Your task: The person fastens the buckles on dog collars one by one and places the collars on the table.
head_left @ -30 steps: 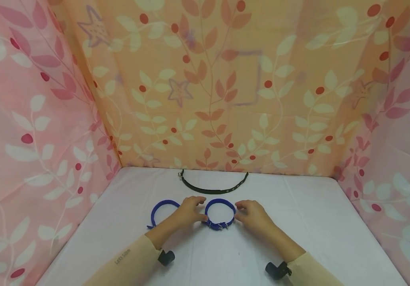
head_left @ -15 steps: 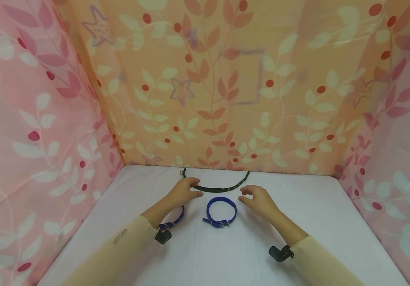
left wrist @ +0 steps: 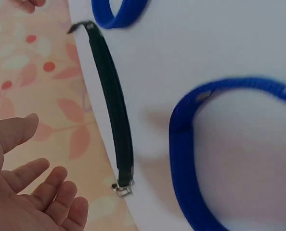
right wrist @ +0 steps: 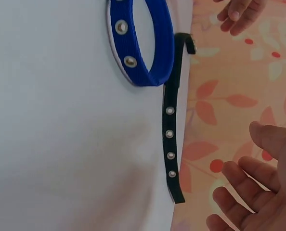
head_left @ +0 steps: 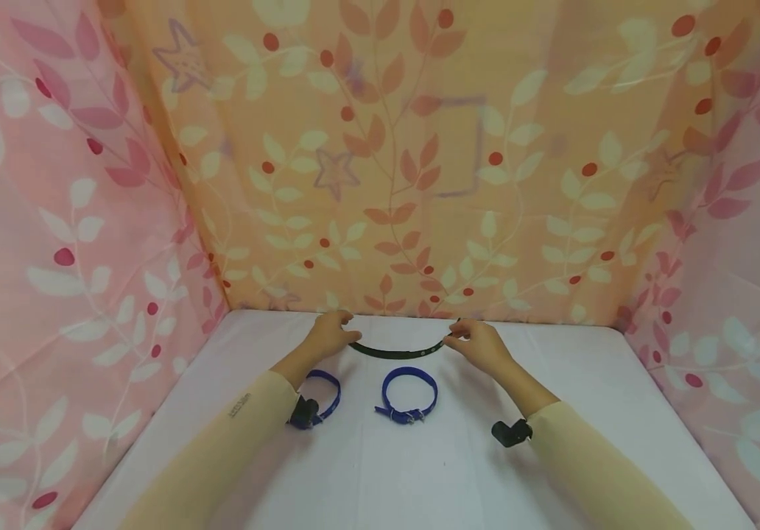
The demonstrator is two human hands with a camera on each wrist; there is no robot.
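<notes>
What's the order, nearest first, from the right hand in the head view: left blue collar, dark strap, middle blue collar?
1. Dark strap: its right end beside the right hand.
2. Middle blue collar: left of the hand, lower in view.
3. Left blue collar: farthest left, partly hidden.

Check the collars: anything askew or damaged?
Only the dark green collar stands out: unbuckled, in an open curve near the far edge of the table, while the right blue collar is buckled into a ring. No damage visible.

The left hand (head_left: 328, 336) and right hand (head_left: 484, 348) have neared the strap (head_left: 393, 355).
</notes>
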